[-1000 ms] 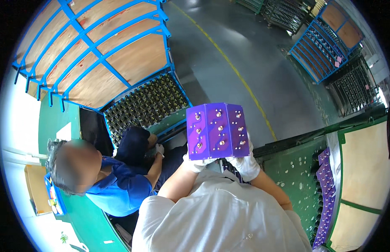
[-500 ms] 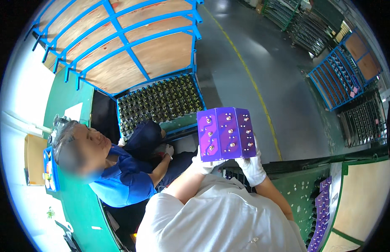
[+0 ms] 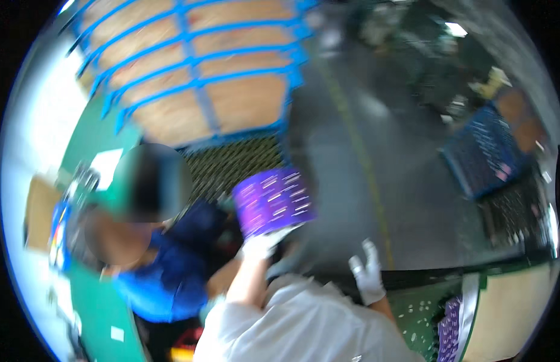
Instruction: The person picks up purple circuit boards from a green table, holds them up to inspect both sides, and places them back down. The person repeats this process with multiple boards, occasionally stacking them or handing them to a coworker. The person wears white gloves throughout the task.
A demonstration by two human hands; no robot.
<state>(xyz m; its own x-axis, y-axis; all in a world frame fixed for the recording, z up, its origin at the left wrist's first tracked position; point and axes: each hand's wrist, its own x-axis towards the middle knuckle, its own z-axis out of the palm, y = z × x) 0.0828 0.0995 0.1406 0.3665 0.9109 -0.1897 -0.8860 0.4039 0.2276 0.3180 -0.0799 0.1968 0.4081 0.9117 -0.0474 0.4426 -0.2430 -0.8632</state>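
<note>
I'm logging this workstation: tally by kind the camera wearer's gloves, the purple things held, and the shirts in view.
Gloves (left glove, right glove): 2
Purple block, counted as one piece: 1
Shirts (white shirt, blue shirt): 2
Total: 5

Purple panel (image 3: 273, 204), pale spots in rows, blurred. Tilted, three o'clock side higher. Left hand (image 3: 262, 244) holds six o'clock edge.

The left hand (image 3: 263, 242) grips, its forearm stretched forward; the right hand (image 3: 369, 274) is apart, with fingers spread.
</note>
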